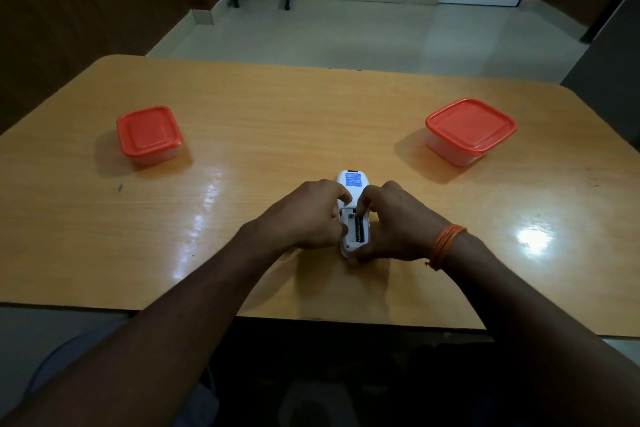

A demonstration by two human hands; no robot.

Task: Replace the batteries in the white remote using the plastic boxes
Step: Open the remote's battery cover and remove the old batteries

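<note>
Head view: the white remote lies face down on the table, in the middle and toward the near edge, its length running near to far. Its battery bay is uncovered; the cover itself does not show. One dark battery sits in the right-hand slot, and what is in the left slot is too shadowed to tell.

The left hand has its fingers curled round the left side of the remote and steadies it. The right hand, with an orange thread band at the wrist, curls round the right side, thumb at the near end and forefinger tip bent down on the far end of the battery.

The left box and the right box stand well apart from the remote, far left and far right, both with red lids shut.

With both lids shut and a cell under the fingertip, the step is probably working a battery at its slot; whether it is going out or being seated cannot be told. If out, the next move calls for levering the far end up against the spring while the left hand keeps the body down, then freeing a hand to unlid a box
</note>
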